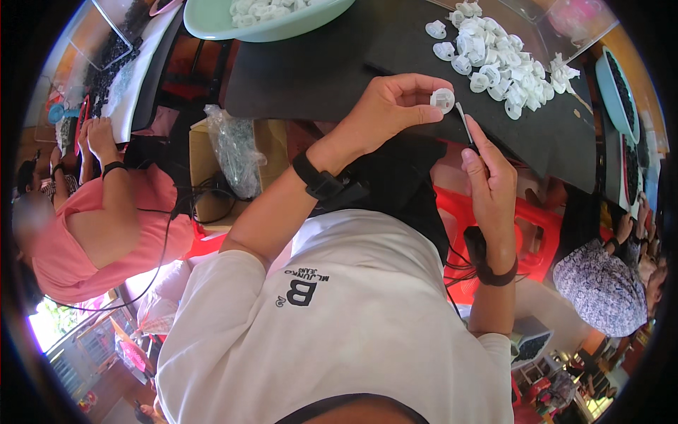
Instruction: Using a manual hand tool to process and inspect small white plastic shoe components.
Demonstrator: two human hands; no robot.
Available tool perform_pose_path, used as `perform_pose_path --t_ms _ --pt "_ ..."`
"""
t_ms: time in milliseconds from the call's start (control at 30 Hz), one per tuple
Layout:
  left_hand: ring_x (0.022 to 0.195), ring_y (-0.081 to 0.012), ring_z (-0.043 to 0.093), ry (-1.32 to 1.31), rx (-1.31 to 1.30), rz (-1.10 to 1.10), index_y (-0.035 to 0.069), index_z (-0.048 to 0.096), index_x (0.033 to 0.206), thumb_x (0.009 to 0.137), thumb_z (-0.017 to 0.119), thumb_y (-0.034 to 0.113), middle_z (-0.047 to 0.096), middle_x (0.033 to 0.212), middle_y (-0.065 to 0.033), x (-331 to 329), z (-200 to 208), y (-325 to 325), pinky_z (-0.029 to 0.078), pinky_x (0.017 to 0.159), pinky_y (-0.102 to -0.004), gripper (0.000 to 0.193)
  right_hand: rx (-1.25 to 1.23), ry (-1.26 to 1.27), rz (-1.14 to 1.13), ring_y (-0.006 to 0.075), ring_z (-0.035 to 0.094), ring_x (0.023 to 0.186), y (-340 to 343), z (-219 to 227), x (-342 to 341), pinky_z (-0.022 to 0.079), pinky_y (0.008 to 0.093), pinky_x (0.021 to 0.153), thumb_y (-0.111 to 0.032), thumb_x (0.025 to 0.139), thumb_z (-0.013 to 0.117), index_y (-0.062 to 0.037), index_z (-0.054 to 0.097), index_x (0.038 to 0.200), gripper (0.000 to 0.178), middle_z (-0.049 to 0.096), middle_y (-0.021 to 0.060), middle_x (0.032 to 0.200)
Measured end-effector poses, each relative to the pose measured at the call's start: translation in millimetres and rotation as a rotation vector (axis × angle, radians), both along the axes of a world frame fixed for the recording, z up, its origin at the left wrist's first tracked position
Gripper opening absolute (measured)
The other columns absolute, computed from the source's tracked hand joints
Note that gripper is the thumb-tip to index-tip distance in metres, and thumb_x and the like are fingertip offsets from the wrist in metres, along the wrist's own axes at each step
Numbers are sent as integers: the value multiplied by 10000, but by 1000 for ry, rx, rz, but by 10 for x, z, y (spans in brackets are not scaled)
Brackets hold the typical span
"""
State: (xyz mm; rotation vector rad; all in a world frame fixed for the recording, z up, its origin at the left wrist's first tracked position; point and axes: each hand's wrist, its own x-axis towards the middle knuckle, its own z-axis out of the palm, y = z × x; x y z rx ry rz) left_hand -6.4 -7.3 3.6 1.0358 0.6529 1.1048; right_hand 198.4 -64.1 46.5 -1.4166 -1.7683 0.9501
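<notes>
Between the thumb and fingers of my left hand (395, 109) is a small round white plastic part (443, 100), held over the near edge of the dark table (304, 81). My right hand (491, 169) grips a small tool with a thin metal blade (464, 121) and a dark handle. The blade's tip points up beside the white part, with a small gap showing between them. The closed fingers cover most of the tool's handle. Beyond my hands, to the right, lies a loose pile of similar white plastic parts (494, 63).
A pale green basin (212, 30) with more white pieces stands at the far left of the table. Below the table's left side sits a cardboard box (207, 166) holding a clear plastic bag (236, 152). People work at both sides; a blue basin (616, 99) is at the right.
</notes>
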Motion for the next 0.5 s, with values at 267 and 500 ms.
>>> perform_pose_path --t_ms 267,500 --pt "1083 -135 626 17 -5 12 9 635 1223 860 706 13 661 1195 -68 1 34 -32 487 984 -294 370 50 -57 20 172 542 709 -18 37 -54 464 278 723 -75 950 562 -65 587 1328 378 600 106 824" --pt "1074 -137 630 55 9 18 13 639 1220 864 704 18 670 1173 -63 -15 37 -44 494 975 -295 361 57 -87 20 168 508 663 -30 38 -70 451 281 677 -57 940 570 -76 594 1323 385 555 86 761"
